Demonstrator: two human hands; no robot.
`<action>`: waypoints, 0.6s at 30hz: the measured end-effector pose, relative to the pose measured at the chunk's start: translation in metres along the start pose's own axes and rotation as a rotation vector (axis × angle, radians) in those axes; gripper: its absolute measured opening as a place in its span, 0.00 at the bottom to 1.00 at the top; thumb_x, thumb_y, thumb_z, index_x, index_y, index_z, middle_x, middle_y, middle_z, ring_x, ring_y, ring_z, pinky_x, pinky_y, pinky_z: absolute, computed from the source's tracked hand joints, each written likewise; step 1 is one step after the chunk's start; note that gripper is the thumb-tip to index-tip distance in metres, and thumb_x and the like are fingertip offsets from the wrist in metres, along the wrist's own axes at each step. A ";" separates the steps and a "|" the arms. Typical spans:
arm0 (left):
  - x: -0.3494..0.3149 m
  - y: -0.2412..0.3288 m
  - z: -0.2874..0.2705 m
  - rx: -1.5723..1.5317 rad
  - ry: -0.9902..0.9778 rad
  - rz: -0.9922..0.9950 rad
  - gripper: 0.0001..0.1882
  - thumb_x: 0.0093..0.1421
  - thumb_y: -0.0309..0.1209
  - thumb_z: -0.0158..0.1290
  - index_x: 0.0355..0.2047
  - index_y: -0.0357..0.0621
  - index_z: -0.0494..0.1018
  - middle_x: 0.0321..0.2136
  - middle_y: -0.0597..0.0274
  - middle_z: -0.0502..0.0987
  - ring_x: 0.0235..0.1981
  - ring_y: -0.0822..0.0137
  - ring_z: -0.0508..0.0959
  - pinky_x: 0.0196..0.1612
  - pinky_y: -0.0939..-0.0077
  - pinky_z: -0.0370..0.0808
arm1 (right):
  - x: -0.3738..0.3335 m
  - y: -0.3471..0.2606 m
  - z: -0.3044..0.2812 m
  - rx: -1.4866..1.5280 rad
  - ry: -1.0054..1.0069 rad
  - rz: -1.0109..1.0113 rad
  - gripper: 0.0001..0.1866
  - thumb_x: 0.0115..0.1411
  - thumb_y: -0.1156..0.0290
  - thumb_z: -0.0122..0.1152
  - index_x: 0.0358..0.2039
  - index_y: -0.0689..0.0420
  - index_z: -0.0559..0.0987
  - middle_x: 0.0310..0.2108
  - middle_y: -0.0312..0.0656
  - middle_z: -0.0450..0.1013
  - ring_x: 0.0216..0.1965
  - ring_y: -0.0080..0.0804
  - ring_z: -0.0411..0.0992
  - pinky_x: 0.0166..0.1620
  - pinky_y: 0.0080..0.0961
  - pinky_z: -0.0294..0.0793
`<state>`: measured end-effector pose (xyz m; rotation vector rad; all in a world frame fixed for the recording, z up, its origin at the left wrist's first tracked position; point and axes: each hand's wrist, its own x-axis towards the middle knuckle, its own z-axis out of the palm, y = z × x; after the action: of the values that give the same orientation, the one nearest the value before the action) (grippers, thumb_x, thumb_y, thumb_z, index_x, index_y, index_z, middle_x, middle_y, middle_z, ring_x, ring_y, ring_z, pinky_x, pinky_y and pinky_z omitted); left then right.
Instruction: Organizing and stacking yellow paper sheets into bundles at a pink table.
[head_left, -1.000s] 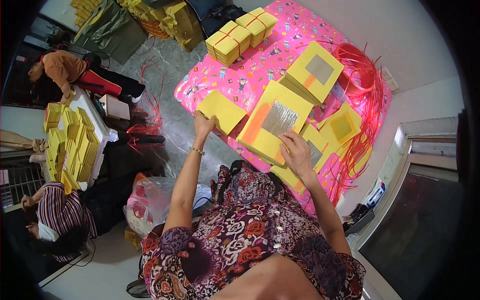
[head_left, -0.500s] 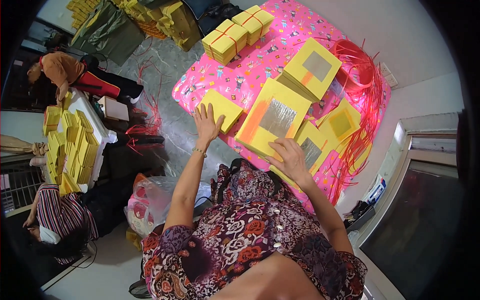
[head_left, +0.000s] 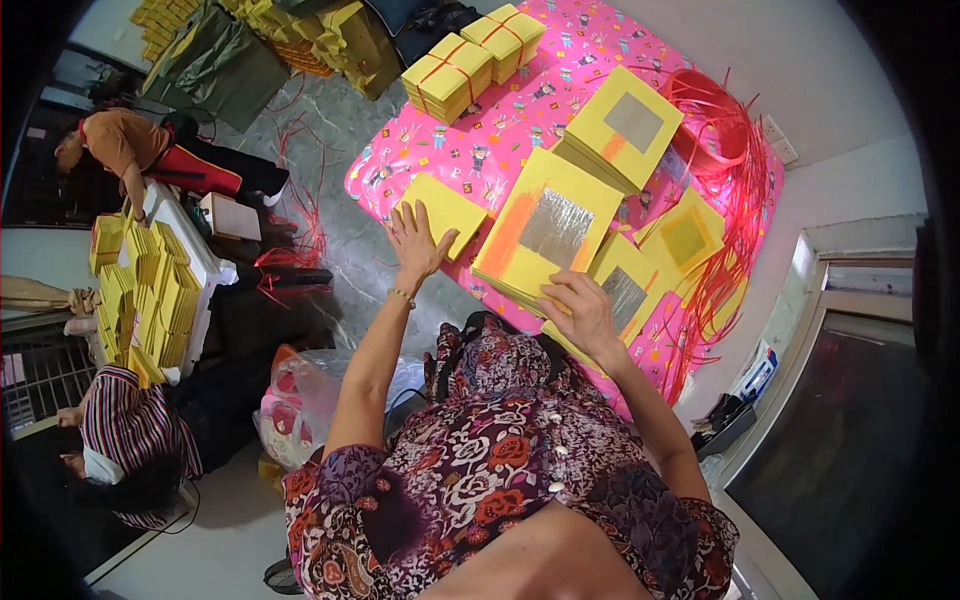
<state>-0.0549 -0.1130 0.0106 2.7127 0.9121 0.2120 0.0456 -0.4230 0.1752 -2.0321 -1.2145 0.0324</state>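
Note:
My left hand (head_left: 417, 238) lies with fingers spread on the near left part of a small stack of plain yellow paper (head_left: 447, 205). To its right is a taller stack of yellow paper (head_left: 548, 225), its top sheet bearing a silver square and an orange stripe. At that stack's near right corner my right hand (head_left: 582, 312) has its fingers bent and drawn together on the sheet edges. Part of another silver-marked stack (head_left: 625, 292) shows beside the right hand. Both hands rest over the pink patterned table cover (head_left: 480, 165).
Two tied yellow bundles (head_left: 450, 75) stand at the far side. Red plastic strips (head_left: 715, 150) pile up at the right, near another silver-marked stack (head_left: 622, 125). Two people work at a white table (head_left: 205, 270) on the left. A plastic bag (head_left: 300, 405) sits by my left arm.
My left hand stays on the small stack. The right hand's fingers shift slightly at the corner of the taller stack. At the left, both people's arms have moved a little.

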 end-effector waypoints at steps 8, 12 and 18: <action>0.003 0.021 -0.047 -0.144 0.305 0.169 0.30 0.66 0.47 0.49 0.62 0.40 0.64 0.65 0.42 0.59 0.66 0.40 0.55 0.67 0.43 0.49 | 0.001 0.000 0.005 0.143 -0.001 0.194 0.06 0.55 0.70 0.67 0.28 0.59 0.82 0.29 0.40 0.76 0.35 0.39 0.76 0.39 0.33 0.75; -0.008 0.049 -0.081 -0.570 0.032 0.169 0.22 0.68 0.38 0.48 0.57 0.38 0.69 0.58 0.50 0.69 0.58 0.56 0.69 0.60 0.61 0.65 | 0.002 0.007 0.003 0.317 -0.021 0.397 0.08 0.57 0.70 0.66 0.29 0.61 0.82 0.27 0.42 0.76 0.30 0.33 0.76 0.35 0.28 0.75; -0.046 0.088 -0.101 -1.277 -0.268 0.103 0.19 0.66 0.32 0.52 0.56 0.39 0.71 0.52 0.62 0.74 0.48 0.71 0.75 0.50 0.74 0.72 | 0.005 0.015 0.003 0.393 -0.030 0.490 0.10 0.59 0.67 0.65 0.30 0.62 0.83 0.27 0.41 0.77 0.28 0.25 0.75 0.33 0.23 0.73</action>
<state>-0.0638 -0.1878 0.1308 1.5302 0.3222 0.3004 0.0585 -0.4217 0.1653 -1.9260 -0.6356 0.4988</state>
